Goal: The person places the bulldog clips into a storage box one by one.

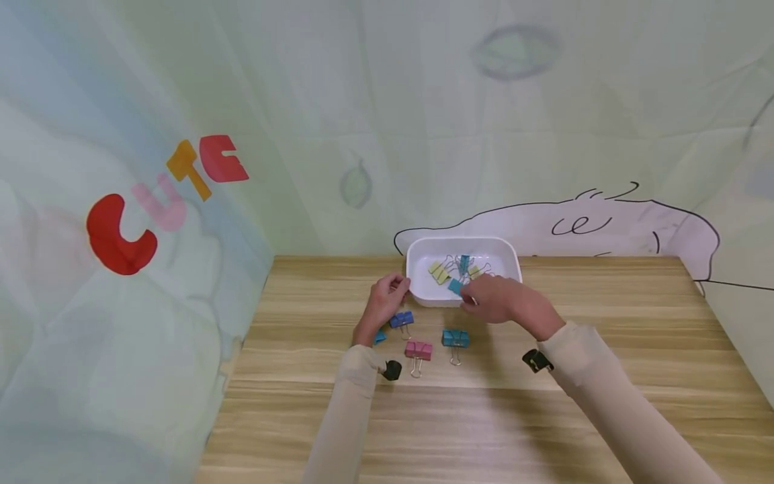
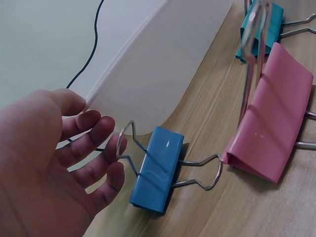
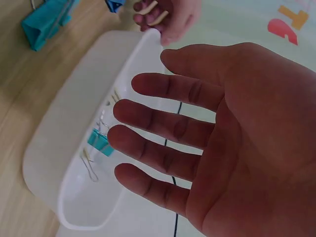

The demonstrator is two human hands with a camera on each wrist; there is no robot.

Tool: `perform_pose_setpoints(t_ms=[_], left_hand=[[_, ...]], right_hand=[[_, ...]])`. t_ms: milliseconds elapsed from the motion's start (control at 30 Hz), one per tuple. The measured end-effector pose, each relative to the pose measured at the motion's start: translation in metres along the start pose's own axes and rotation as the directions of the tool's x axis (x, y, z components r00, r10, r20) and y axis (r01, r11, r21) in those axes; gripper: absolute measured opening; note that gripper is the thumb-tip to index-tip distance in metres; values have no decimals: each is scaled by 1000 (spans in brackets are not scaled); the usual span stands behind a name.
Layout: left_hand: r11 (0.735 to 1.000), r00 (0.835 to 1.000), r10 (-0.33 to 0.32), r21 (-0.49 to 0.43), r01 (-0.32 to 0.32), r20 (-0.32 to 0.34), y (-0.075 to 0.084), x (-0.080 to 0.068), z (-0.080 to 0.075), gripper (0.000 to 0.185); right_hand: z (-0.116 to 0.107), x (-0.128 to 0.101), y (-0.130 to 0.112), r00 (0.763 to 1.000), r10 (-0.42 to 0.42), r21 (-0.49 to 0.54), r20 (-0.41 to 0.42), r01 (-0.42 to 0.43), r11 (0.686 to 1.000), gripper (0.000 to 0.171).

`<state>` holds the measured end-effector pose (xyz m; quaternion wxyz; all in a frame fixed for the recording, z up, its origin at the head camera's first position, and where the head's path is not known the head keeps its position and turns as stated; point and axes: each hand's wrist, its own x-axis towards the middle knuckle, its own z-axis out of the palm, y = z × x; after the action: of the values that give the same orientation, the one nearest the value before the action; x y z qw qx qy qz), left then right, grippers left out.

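My left hand (image 1: 387, 296) pinches the left corner of the white tray (image 2: 143, 74) between thumb and forefinger; its other fingers curl loosely beside a blue binder clip (image 2: 157, 170). My right hand (image 3: 232, 118) is over the tray's front side, fingers spread and nearly straight, nothing in the palm. By its fingertips in the head view lies a teal binder clip (image 1: 455, 287). Inside the tray are yellow binder clips (image 1: 439, 272) and another teal binder clip (image 1: 464, 263). On the table stand a pink binder clip (image 1: 418, 350) and a larger teal binder clip (image 1: 455, 338).
The wooden table (image 1: 302, 417) ends at a printed curtain (image 1: 314, 121) behind the tray. A further teal piece (image 1: 379, 337) shows partly behind my left wrist. Dark straps (image 1: 537, 361) hang at both cuffs.
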<state>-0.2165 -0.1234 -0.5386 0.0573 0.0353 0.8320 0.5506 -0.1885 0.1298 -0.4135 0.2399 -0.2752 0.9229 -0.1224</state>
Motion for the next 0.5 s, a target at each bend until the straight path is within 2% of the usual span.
perform_pose_setpoints(t_ms=[233,400,500], left_hand=[[1000,1000,23,-16,-23,-14,-2,1,0,29],[999,1000,25,-23,-25,-9,-2,2,0,30],[999,1000,24,-26,-24,-7,-2,2,0,29]], right_hand=[[27,4,-5,1000,-6,5,25,6,1000,23],[53,10,-5,999,-33,-26,13,33,999,34],[67,12,-5,1000,-31,-63,0,31,998,34]])
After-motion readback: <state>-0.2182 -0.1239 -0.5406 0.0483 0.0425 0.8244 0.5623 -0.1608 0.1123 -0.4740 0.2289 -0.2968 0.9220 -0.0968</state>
